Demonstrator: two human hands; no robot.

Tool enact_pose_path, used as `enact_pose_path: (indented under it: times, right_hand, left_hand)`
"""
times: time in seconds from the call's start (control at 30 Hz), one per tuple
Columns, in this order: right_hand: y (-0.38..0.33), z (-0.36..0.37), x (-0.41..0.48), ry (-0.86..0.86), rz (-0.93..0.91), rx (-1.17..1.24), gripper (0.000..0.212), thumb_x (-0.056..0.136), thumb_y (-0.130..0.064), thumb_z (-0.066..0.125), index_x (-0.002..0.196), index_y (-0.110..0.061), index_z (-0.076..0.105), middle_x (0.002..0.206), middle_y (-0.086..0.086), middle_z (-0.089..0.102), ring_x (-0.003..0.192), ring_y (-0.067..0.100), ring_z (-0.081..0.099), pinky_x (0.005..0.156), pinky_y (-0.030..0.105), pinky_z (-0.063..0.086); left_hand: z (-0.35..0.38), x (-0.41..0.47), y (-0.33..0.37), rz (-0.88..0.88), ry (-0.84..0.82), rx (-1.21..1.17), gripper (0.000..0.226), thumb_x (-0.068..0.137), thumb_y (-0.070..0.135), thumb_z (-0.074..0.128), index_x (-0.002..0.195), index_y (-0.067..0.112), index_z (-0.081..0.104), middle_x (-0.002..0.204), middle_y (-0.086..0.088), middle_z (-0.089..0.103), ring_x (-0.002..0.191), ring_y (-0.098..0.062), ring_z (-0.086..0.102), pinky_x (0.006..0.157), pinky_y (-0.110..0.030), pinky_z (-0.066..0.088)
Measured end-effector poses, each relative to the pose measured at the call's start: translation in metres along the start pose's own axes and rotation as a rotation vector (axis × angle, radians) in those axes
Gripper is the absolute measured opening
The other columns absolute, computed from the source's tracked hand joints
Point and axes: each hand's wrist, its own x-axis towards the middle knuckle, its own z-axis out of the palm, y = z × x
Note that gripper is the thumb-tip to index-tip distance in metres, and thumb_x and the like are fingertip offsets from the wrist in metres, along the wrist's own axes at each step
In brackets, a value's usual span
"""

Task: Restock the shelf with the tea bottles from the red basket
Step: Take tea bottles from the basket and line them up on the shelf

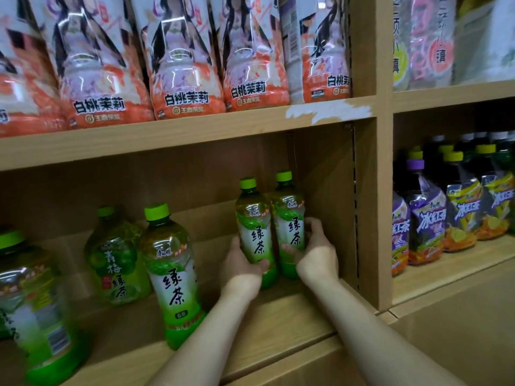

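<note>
Two green tea bottles, left one [255, 229] and right one [289, 222], upright at the right end of the lower shelf [292, 310]. My left hand [242, 267] and right hand [317, 253] each wrap one low. Best slide both back, labels forward, before letting go. Basket not in view.

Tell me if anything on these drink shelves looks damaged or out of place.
Yes. The upper shelf's front edge has a white patch where the wood finish has peeled off, above the two green tea bottles held by the left hand and right hand. No spills are visible.
</note>
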Motion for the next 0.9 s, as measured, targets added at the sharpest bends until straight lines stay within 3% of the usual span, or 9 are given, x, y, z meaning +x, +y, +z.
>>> enact_pose_path:
  times: [0.1,0.23,0.33,0.47,0.63,0.73,0.9]
  right_hand:
    - [-0.004,0.012,0.016,-0.011,0.062,0.128,0.062,0.084,-0.019,0.07,0.137,-0.03,0.04,0.126,0.002,0.062,0.119,0.028,0.057,0.098,0.043,0.047]
    - [0.002,0.027,0.024,0.09,0.112,0.369,0.05,0.085,-0.006,0.065,0.13,-0.022,0.049,0.128,0.005,0.058,0.121,0.026,0.054,0.101,0.042,0.046]
    - [0.008,0.034,0.031,0.181,0.067,0.327,0.038,0.085,-0.006,0.066,0.118,-0.022,0.055,0.116,0.008,0.059,0.111,0.026,0.058,0.096,0.044,0.049]
    - [0.007,0.042,0.043,0.201,0.072,0.313,0.028,0.087,-0.006,0.062,0.105,-0.025,0.051,0.108,0.005,0.062,0.101,0.025,0.062,0.086,0.042,0.055]
    - [0.016,0.053,0.053,0.202,0.138,0.438,0.031,0.088,-0.006,0.059,0.088,-0.035,0.049,0.087,0.002,0.064,0.087,0.027,0.067,0.078,0.052,0.057]
    - [0.017,0.053,0.056,0.188,0.121,0.486,0.028,0.089,-0.005,0.056,0.101,-0.03,0.053,0.089,0.002,0.064,0.09,0.028,0.067,0.084,0.052,0.055]
    - [0.017,0.047,0.058,0.092,0.102,0.566,0.05,0.092,-0.002,0.049,0.136,-0.023,0.049,0.121,0.006,0.059,0.112,0.025,0.058,0.098,0.042,0.048]
  left_hand:
    - [0.011,0.017,0.004,0.018,0.043,-0.012,0.056,0.071,0.012,0.079,0.118,0.019,0.05,0.118,-0.003,0.065,0.109,-0.027,0.06,0.091,-0.036,0.048]
    - [0.028,0.038,-0.002,0.03,0.083,-0.098,0.053,0.075,0.011,0.076,0.12,0.019,0.05,0.116,-0.005,0.065,0.108,-0.027,0.061,0.093,-0.045,0.05]
    - [0.038,0.048,-0.004,0.037,0.139,-0.146,0.047,0.079,0.012,0.072,0.119,0.016,0.047,0.112,-0.006,0.066,0.104,-0.028,0.063,0.087,-0.042,0.052]
    - [0.044,0.054,-0.005,0.074,0.219,-0.059,0.033,0.084,0.013,0.068,0.101,0.016,0.039,0.096,-0.005,0.06,0.089,-0.028,0.063,0.066,-0.032,0.044]
    - [0.048,0.057,-0.013,0.182,0.231,0.025,0.018,0.09,0.013,0.06,0.104,0.012,0.049,0.089,0.002,0.054,0.092,-0.027,0.06,0.066,-0.027,0.036]
    - [0.05,0.059,-0.016,0.202,0.222,0.006,0.017,0.091,0.009,0.054,0.108,0.012,0.051,0.097,-0.003,0.062,0.095,-0.026,0.062,0.067,-0.026,0.037]
    - [0.043,0.056,-0.012,0.23,0.171,-0.044,0.033,0.092,0.009,0.052,0.124,0.017,0.05,0.116,-0.008,0.063,0.104,-0.026,0.06,0.073,-0.025,0.039]
